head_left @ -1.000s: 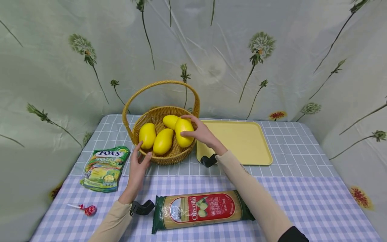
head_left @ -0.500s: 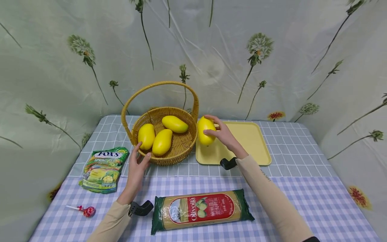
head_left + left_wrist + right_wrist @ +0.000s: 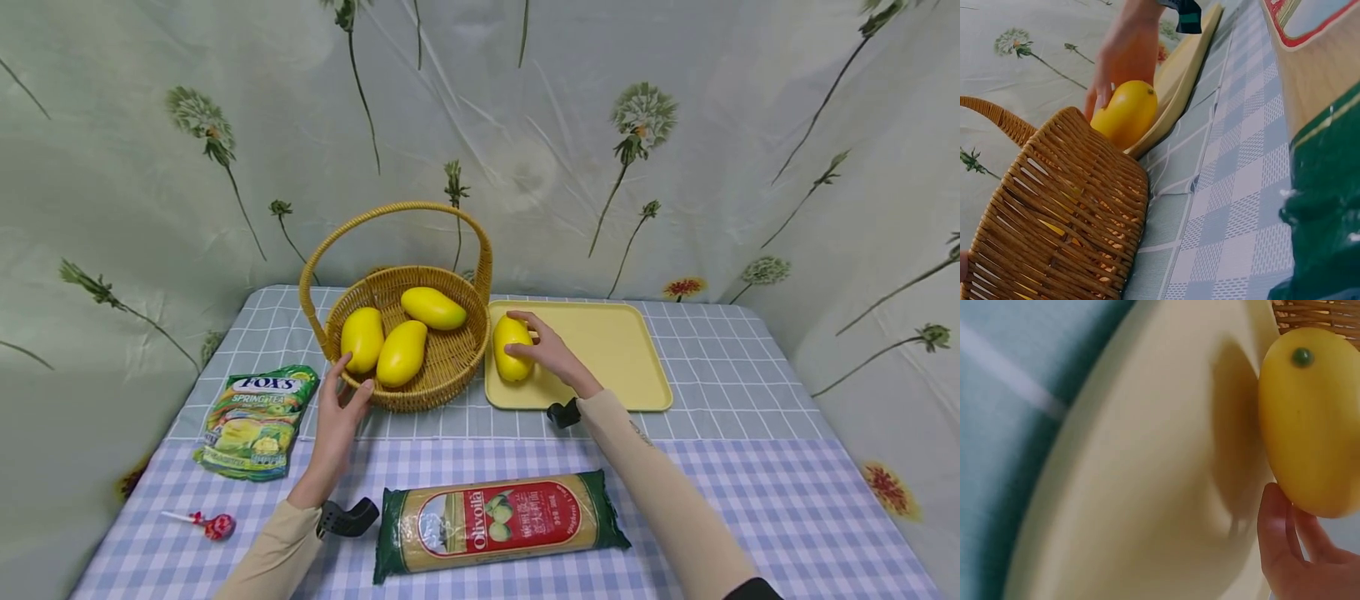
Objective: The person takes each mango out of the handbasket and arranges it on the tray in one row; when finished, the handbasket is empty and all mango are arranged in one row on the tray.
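Mango (image 3: 510, 333) within the right grip (image 3: 551, 350)

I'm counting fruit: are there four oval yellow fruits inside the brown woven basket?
No, only three oval yellow fruits lie inside the brown woven basket, while the right hand holds a fourth fruit outside it.

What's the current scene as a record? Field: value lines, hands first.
left hand: touches near-left rim of wicker basket
right hand: holds yellow mango at left end of yellow tray
mango-tray contact: unclear
basket contents: three more mangoes
tray position: right of basket
left of basket: FOX'S bag
nearer person than bag: red lollipop
front centre: Olivoilà spaghetti pack
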Tool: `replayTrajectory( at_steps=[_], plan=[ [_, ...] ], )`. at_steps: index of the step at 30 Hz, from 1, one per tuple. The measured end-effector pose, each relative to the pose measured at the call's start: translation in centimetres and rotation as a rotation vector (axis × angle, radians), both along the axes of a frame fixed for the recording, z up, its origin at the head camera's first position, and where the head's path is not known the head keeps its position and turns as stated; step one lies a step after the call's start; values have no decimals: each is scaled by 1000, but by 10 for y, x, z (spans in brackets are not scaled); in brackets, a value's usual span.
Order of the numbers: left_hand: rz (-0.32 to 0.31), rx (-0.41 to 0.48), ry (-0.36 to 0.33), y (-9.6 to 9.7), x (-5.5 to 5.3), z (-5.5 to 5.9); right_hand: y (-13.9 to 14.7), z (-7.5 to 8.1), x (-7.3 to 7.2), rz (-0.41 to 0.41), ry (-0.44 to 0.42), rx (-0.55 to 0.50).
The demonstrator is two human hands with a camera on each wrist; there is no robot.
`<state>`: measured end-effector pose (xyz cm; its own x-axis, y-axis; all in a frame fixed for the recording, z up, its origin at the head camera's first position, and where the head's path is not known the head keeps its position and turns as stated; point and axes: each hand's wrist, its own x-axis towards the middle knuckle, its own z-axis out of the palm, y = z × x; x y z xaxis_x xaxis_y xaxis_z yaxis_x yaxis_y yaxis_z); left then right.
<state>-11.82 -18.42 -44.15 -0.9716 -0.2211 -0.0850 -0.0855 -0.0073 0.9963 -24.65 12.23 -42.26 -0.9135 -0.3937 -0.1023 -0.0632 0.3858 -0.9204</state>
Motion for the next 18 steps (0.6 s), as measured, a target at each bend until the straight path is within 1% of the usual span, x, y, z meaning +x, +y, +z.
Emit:
replayTrajectory(
  at_steps=[2, 10, 13, 16, 18],
  plan=[
    [2, -10, 2, 0, 0, 0, 0, -10, -8, 3, 3, 19],
    [9, -36, -2, 1, -1, -1, 3, -10, -13, 17, -1, 99],
    [12, -45, -3, 1, -1, -2, 6, -9, -13, 4, 2, 91],
    [15, -49, -2, 1, -1, -2, 9, -6, -12, -16, 23, 63],
    [17, -51, -3, 1, 0, -2, 10, -2, -11, -43, 35, 47]
  ],
)
